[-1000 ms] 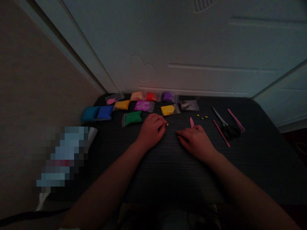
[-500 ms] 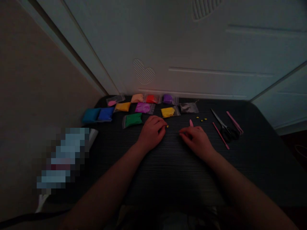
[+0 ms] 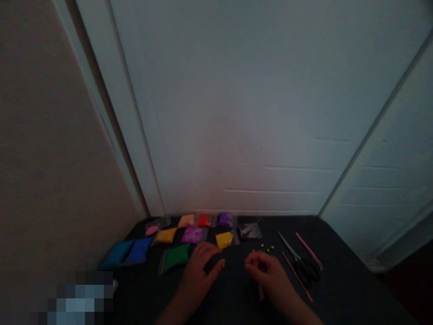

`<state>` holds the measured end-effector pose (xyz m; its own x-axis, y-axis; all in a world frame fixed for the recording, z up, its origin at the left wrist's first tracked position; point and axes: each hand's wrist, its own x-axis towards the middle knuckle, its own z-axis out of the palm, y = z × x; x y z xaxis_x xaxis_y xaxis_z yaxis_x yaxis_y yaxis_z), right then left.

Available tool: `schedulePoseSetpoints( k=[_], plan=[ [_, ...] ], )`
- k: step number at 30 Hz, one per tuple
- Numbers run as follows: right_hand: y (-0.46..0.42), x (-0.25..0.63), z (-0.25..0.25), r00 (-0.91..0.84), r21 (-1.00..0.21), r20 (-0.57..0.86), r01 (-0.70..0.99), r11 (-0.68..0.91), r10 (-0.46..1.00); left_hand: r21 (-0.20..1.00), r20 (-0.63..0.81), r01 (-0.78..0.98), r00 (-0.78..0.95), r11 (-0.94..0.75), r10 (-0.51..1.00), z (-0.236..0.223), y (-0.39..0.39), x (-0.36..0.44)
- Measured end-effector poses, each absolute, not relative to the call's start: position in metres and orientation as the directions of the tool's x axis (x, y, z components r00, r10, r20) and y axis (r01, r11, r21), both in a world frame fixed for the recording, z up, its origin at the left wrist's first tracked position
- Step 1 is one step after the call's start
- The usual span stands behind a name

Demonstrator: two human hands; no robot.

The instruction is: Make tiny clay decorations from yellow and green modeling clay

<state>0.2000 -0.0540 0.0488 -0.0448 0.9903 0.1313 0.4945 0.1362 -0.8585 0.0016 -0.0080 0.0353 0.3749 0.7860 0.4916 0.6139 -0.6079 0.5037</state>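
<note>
My left hand [image 3: 202, 271] hovers over the dark table just right of the green clay bag [image 3: 176, 258], thumb and fingers apart with nothing visible between them. My right hand [image 3: 267, 273] has thumb and forefinger pinched together; whatever they hold, if anything, is too small and dim to make out. Beneath this hand lies a pink modelling tool [image 3: 260, 292], partly covered by it. Small yellow clay bits [image 3: 268, 250] rest just beyond the right hand. Behind the left fingers is a bag of yellow clay [image 3: 224, 239].
Bags of blue [image 3: 138, 250], purple [image 3: 226, 220] and other coloured clay line the table's back left. On the right lie scissors [image 3: 297, 259], a thin pink stick [image 3: 297, 276] and pink tweezers [image 3: 309, 251]. A white panelled door [image 3: 216, 113] stands behind the table.
The view has tilted up, so the table sits lower in the picture. My left fingers have spread, and the yellow bit at their tips no longer shows. My right hand is now more tightly pinched.
</note>
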Motion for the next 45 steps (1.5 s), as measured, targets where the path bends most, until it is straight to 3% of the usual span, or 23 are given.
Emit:
schedulePoseSetpoints(
  k=[2, 5, 11, 18, 26, 45],
  plan=[
    [-0.055, 0.201, 0.076, -0.033, -0.929, 0.089, 0.357, 0.094, 0.996, 0.459, 0.535, 0.62, 0.379, -0.636, 0.755, 0.061, -0.008, -0.002],
    [-0.064, 0.202, 0.12, -0.066, -0.952, 0.149, 0.259, 0.161, 0.987, 0.352, 0.655, 0.566, 0.42, -0.746, 0.628, 0.115, -0.018, -0.001],
    [-0.08, 0.195, 0.164, -0.115, -0.967, 0.24, 0.063, 0.248, 0.964, 0.291, 0.797, 0.384, 0.41, -0.876, 0.445, 0.184, -0.047, 0.003],
    [-0.09, 0.193, 0.162, -0.192, -0.927, 0.342, 0.093, 0.364, 0.92, 0.26, 0.779, 0.318, 0.489, -0.912, 0.393, 0.184, -0.059, 0.003],
    [-0.094, 0.191, 0.166, -0.31, -0.924, 0.276, 0.175, 0.34, 0.91, 0.343, 0.736, 0.311, 0.497, -0.886, 0.459, 0.184, -0.059, 0.002],
    [-0.094, 0.184, 0.172, -0.233, -0.883, 0.38, 0.198, 0.426, 0.895, 0.369, 0.725, 0.344, 0.475, -0.863, 0.5, 0.182, -0.062, 0.003]
  ],
)
